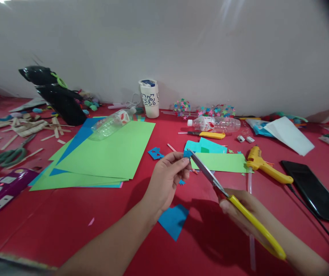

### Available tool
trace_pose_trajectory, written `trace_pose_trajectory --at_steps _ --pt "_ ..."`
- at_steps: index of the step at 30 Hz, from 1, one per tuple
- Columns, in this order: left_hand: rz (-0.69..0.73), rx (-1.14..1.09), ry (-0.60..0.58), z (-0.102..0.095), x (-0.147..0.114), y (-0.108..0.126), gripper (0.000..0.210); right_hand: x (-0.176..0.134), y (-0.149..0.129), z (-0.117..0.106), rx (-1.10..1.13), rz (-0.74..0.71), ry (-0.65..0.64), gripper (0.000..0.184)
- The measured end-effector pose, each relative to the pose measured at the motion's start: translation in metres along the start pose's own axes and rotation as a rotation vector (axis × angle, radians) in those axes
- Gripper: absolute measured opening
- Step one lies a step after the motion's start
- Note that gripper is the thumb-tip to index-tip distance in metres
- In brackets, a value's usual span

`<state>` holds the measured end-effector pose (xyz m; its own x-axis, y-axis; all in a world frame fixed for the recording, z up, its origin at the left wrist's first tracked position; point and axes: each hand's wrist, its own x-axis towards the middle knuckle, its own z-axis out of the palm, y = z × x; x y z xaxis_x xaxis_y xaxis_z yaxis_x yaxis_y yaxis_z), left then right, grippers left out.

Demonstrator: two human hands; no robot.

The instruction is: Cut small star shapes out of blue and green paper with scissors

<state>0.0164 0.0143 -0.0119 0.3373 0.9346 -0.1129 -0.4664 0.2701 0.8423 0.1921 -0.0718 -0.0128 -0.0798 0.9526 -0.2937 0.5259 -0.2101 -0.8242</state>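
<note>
Scissors (236, 203) at blue paper (187, 153)

Pinching the blue paper, a small piece, in the left grip (168, 172), closed tight, above the red bench (52, 214). Holding the scissors in the right grip (245, 198), closed about the handles; tips right at the paper, contact unclear. Also seen on the bench, nearer: a larger blue sheet (173, 221).

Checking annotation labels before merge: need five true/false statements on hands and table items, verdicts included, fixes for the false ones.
1. The left hand pinches a small blue paper piece. True.
2. The right hand is empty. False: the right hand holds yellow-handled metal scissors.
3. A clear plastic bottle lies partly on light-green paper sheets. True.
4. The white lidded tumbler lies sideways. False: the tumbler stands upright.
5. The yellow plastic glue gun lies right of those sheets. True.
</note>
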Motion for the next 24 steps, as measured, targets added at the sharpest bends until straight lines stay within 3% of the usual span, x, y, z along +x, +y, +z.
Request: trace_pose_trajectory --at_steps 7,15,24 --pt "-0.009 -0.019 0.031 -0.002 0.001 -0.002 0.008 0.004 0.008 0.000 -0.056 -0.032 -0.029 0.053" --pt "0.199 0.241 0.005 -0.002 0.002 0.008 0.006 -0.002 0.000 -0.003 -0.045 -0.045 -0.041 0.055" --pt "0.146 0.271 -0.016 -0.006 0.006 0.011 0.009 -0.002 0.000 -0.007 0.018 -0.069 -0.141 0.055"
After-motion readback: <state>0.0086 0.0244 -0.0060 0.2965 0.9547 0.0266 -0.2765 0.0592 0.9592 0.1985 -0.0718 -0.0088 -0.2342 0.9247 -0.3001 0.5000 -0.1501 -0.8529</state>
